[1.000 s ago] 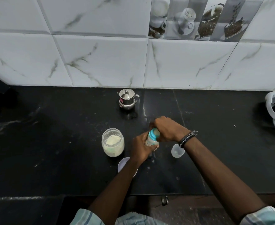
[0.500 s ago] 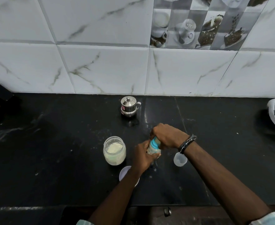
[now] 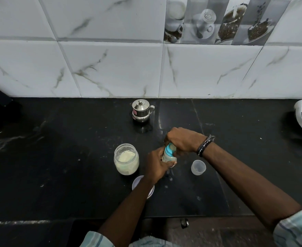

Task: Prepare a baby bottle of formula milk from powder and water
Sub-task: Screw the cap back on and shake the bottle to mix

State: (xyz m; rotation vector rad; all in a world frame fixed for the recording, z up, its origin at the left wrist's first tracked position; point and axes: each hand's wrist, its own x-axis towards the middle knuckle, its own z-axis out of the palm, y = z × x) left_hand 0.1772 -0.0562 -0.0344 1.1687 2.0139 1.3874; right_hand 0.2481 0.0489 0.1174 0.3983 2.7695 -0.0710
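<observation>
Baby bottle (image 3: 168, 155) — both hands gripping — label unreadable.

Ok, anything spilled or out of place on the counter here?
Small pale specks, perhaps powder, dot the black counter near the baby bottle. The powder jar stands open, a lid beside it. Nothing is tipped.

Powder jar (image 3: 126, 159) left of bottle (image 3: 168, 155), cup (image 3: 198, 167) right, kettle (image 3: 141, 110) behind, lid (image 3: 137, 182) in front.

Teal collar (image 3: 169, 152) on the gripped baby bottle (image 3: 168, 158); pale cream powder in the clear jar (image 3: 126, 159) beside it; black countertop (image 3: 57, 157).
</observation>
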